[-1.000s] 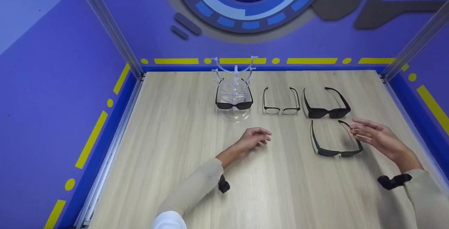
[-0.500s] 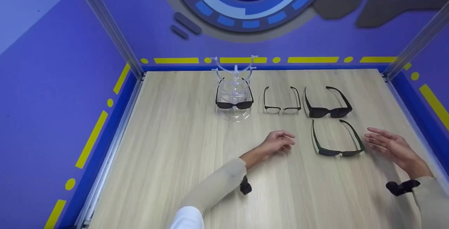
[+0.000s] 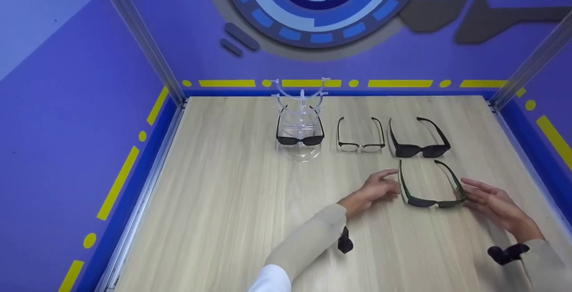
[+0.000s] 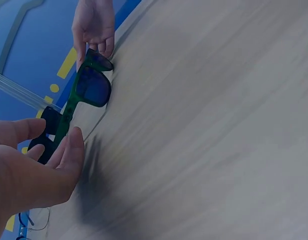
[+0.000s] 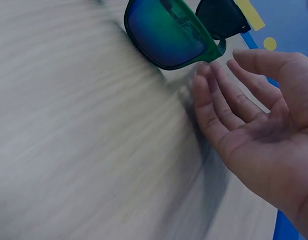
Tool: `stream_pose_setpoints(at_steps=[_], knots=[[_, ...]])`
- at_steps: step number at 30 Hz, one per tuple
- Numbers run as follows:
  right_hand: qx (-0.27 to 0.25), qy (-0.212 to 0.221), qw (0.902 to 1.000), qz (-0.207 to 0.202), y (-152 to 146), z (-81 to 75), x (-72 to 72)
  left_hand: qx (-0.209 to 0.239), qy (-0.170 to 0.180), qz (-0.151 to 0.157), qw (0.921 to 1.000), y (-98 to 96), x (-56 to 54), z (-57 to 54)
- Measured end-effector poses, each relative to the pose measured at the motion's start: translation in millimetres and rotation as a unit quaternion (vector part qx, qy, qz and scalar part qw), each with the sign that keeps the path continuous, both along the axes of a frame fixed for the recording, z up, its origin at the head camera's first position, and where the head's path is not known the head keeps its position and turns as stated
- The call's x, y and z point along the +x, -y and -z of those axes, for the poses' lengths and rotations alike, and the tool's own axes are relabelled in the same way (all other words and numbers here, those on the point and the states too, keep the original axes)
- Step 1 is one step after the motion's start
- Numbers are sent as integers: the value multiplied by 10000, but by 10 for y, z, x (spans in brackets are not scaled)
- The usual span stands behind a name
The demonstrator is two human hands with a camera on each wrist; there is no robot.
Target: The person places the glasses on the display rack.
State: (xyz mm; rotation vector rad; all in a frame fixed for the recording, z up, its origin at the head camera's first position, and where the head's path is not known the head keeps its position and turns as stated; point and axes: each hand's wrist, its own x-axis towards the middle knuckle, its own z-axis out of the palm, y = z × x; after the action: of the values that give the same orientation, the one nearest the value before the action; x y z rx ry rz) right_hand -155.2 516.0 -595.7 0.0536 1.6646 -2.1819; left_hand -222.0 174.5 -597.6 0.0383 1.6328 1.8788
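Observation:
Green-framed sunglasses (image 3: 422,203) lie on the wooden table with their arms unfolded and pointing away from me. Their lenses show a blue-green sheen in the right wrist view. My left hand (image 3: 373,190) is at the left arm of the glasses, fingertips right beside it. On the other side, my right hand (image 3: 498,205) has its fingertips at the right hinge, palm turned inward. In the right wrist view, the fingers of that hand (image 5: 264,120) are loosely extended below the frame's corner. Neither hand is curled round the glasses.
Behind stand black sunglasses (image 3: 406,151) and clear-lensed eyeglasses (image 3: 350,147), arms unfolded. Farther left, a transparent display stand (image 3: 302,97) carries dark sunglasses (image 3: 290,141) on a low tier. Blue panels enclose the table (image 3: 214,184) at the back and sides.
My left hand has moved right to the green sunglasses. The right hand drew away from their right arm, then came back in lower, beside the hinge. The glasses stay in place.

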Motion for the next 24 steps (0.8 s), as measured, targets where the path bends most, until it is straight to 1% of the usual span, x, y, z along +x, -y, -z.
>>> stream_pose_setpoints(at_steps=[2,5,7,11,14,19,24], knots=[[-88,44,10000,-4,-9,7,29,77,22,32,10000,-47,24,26],[-104,78,9999,6,-6,12,52,99,35,16,9999,-94,54,37],[-123,69,9999,-62,-1,24,65,95,38,16,9999,-118,70,38],[-308,80,9990,-306,-1,38,110,97,65,41,9999,-140,102,33],[-437,120,9976,-520,-13,34,144,126,86,-6,9999,-145,122,28],[-490,169,9957,-766,-23,9,156,183,110,-186,9996,-147,142,-7],[-430,195,9956,-807,10,-34,151,182,38,-156,9997,-80,152,-68]])
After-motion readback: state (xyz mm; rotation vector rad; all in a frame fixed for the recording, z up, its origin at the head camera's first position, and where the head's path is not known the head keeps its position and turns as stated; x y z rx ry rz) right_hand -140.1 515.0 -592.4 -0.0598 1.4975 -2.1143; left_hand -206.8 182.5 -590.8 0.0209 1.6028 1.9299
